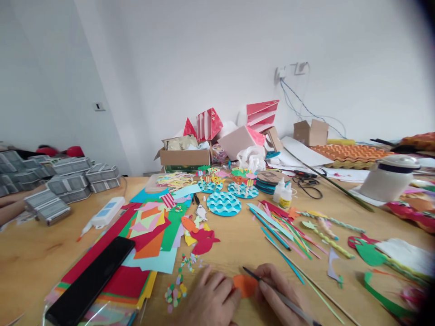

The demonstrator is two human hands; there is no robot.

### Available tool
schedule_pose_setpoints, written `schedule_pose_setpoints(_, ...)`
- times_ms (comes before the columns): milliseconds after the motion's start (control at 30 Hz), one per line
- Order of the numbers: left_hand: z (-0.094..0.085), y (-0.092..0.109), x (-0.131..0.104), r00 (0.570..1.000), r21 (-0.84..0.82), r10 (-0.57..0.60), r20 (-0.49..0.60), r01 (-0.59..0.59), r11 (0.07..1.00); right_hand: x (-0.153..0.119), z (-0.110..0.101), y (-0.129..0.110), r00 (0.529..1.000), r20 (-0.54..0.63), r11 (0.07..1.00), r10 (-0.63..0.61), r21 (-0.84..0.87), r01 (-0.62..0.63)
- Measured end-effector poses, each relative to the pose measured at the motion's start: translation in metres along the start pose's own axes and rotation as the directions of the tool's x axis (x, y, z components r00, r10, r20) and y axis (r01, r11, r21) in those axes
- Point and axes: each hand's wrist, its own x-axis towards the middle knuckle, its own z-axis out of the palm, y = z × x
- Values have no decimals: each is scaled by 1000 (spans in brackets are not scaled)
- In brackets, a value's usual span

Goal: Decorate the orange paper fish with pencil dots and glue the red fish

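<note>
An orange paper piece (245, 286) with a rounded outline lies on the table at the bottom middle. My left hand (214, 296) has its fingers bent and holds the left edge of this paper against the table. In my right hand (277, 292) is a dark-tipped pen (288, 303), gripped between thumb and fingers, its tip over the top edge of the paper. Small coloured paper dots (175, 294) are scattered left of my left hand. A red paper fish (205, 241) and an orange paper fish (189, 224) lie further back.
Coloured paper sheets (149, 233) and a black phone (91, 278) lie left, beside a white glue gun (108, 213). Blue wavy discs (224, 203), glue bottles (285, 197) and paper strips (282, 222) stand or lie behind. A thin stick (312, 276) and a lidded pot (389, 176) are right.
</note>
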Motion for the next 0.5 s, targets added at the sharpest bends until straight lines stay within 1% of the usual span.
schedule_pose_setpoints(133,-4,5,-5,998,-103,-68,-4,67,992,1,-5,-13,999,7,997,51,54,-51)
schedule_pose_setpoints(200,-8,8,-7,995,-132,-97,5,97,987,4,-8,-19,994,22,992,103,74,-104)
schedule_pose_setpoints(300,-13,10,-8,994,-161,-110,21,112,981,8,-12,-21,988,26,984,153,84,-155)
schedule_pose_setpoints(400,-16,10,-7,993,-185,-111,25,114,976,8,-13,-19,987,-23,985,157,77,-155)
schedule_pose_setpoints(500,-19,11,-7,993,-197,-113,26,116,974,4,-11,-19,992,-3,992,126,25,-125)
